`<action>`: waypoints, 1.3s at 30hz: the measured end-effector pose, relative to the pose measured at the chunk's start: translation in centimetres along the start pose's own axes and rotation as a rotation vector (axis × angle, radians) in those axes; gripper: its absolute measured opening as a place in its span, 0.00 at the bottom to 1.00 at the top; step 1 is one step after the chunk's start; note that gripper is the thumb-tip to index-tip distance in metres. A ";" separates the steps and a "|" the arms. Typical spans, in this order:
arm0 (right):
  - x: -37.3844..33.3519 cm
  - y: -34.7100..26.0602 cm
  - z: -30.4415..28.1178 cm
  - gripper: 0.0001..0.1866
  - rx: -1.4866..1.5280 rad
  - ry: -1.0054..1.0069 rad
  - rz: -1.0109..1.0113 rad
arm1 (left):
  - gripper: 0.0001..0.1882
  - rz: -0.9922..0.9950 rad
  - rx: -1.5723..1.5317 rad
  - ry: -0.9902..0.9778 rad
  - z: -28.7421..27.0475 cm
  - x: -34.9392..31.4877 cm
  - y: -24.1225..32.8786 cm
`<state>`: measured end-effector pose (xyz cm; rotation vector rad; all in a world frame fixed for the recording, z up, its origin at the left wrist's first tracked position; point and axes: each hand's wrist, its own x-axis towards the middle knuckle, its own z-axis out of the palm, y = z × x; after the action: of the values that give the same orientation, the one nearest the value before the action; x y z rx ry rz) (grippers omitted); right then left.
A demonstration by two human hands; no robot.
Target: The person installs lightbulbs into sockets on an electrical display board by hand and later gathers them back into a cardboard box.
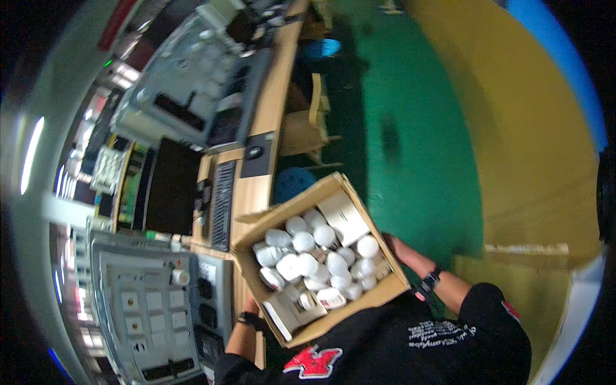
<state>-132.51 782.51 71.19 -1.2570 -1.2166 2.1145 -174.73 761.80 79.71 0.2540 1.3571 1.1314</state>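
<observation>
I carry an open cardboard box [375,298] in front of my body, tilted in the view. Round white light bulbs [307,264] lie heaped inside it, several of them. A white carton [344,218] sits in the far right corner, and another small open carton [290,314] is at the near left. My left hand [251,304] holds the box's left side, its fingers mostly hidden behind the cardboard. On the right side, my right hand [396,248] grips the box wall, with its fingertips also out of sight.
Along the left runs a wooden workbench [253,191] with a keyboard [222,205], a mouse [255,152], a dark monitor [173,186] and grey display panels [151,308]. Blue stools [294,183] and a wooden chair [305,131] stand beside it. Green floor [417,147] meets a yellow wall [526,141] at right.
</observation>
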 end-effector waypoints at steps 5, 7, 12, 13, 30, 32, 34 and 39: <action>-9.6 -10.0 -4.4 0.23 -0.253 0.350 -0.167 | 0.21 0.003 0.181 -0.236 9.3 7.6 6.9; -12.3 -11.3 -6.7 0.23 -0.265 0.450 -0.161 | 0.21 -0.018 0.230 -0.348 14.4 11.0 7.7; -17.1 -9.6 -12.2 0.20 0.449 0.685 -0.205 | 0.21 -0.108 0.298 -0.597 28.3 18.7 6.6; -17.8 -8.0 -14.3 0.20 0.434 0.735 -0.214 | 0.21 -0.130 0.307 -0.641 31.5 19.7 6.1; 1.8 -23.0 -32.0 0.27 0.215 0.542 -0.034 | 0.22 -0.162 0.226 -0.511 41.0 35.0 16.6; 7.6 -25.8 -32.4 0.27 0.086 0.430 -0.023 | 0.23 -0.139 0.137 -0.410 37.7 35.2 17.1; 13.0 -28.4 -32.4 0.28 -0.060 0.320 -0.028 | 0.23 -0.113 0.055 -0.316 34.9 35.6 17.2; 25.8 -35.2 -30.4 0.28 -0.595 0.146 -0.052 | 0.23 -0.059 -0.107 -0.127 29.1 37.7 17.9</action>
<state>-123.27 833.99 80.83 -1.5565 -1.8629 1.6352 -165.71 811.76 76.76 0.2033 1.1811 1.1169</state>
